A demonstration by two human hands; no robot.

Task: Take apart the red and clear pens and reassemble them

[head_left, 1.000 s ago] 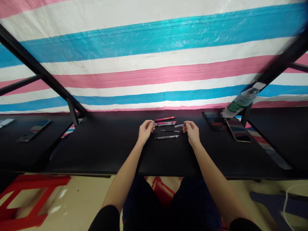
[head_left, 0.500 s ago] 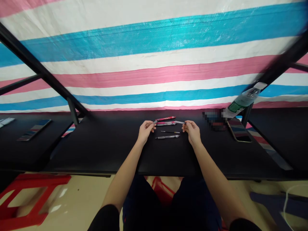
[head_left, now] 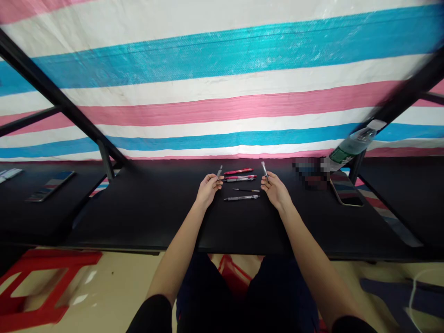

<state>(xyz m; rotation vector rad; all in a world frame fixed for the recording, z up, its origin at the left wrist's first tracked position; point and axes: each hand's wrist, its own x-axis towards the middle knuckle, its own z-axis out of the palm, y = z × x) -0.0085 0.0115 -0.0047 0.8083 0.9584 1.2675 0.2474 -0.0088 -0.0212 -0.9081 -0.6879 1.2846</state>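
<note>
Between thumb and fingers my left hand pinches a short grey pen part, its end pointing up and away. My right hand is closed on a clear pen barrel, also tilted away from me. On the black table between the hands lie a red pen, pink and clear pens side by side, a thin dark pen refill and a clear pen with a grey grip. These lie roughly crosswise, apart from both hands.
A plastic water bottle leans by the right frame post, with a phone below it and a blurred-out patch beside it. Another phone lies far left. A striped sheet hangs behind the black table. A red stool stands lower left.
Both held pen parts have turned from pointing inward to pointing up and away. My right hand has rotated slightly; the pens on the table have stayed put.
</note>
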